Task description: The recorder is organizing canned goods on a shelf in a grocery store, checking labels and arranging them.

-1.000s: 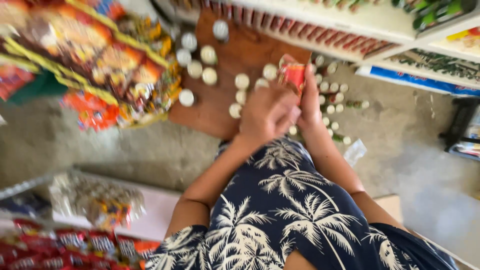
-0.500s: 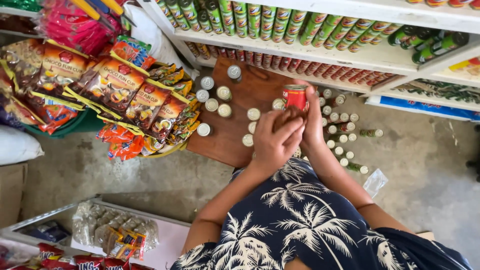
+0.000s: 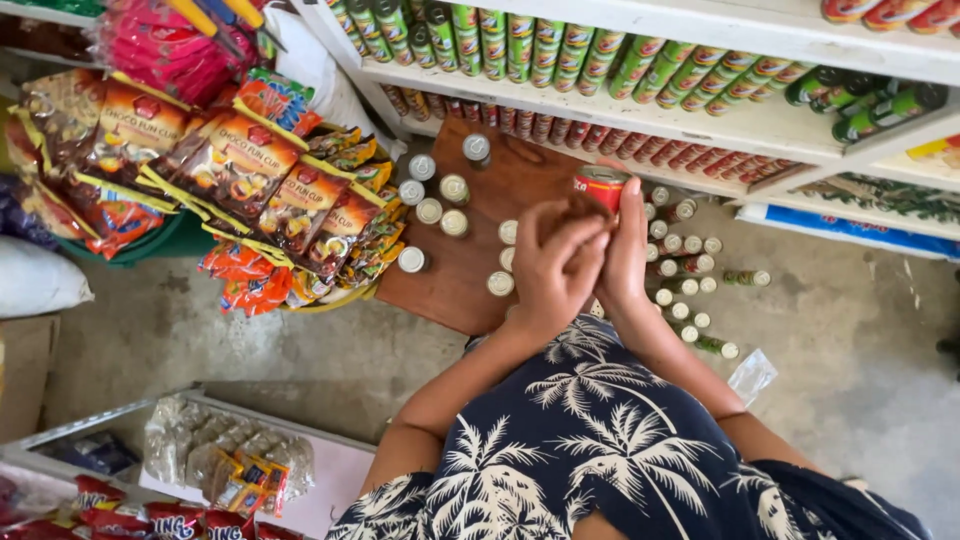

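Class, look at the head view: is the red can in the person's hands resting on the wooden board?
No. The red can is held up between the left hand and right hand, above the wooden board.

Left hand (image 3: 553, 262) and right hand (image 3: 625, 250) raised together, fingers curled, forearms converging

one red can (image 3: 601, 186), two hands (image 3: 585, 262)

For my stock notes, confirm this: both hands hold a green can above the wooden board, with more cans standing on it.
Wrong colour: the head view shows the can is red. Left hand and right hand hold it above the wooden board, where cans stand.
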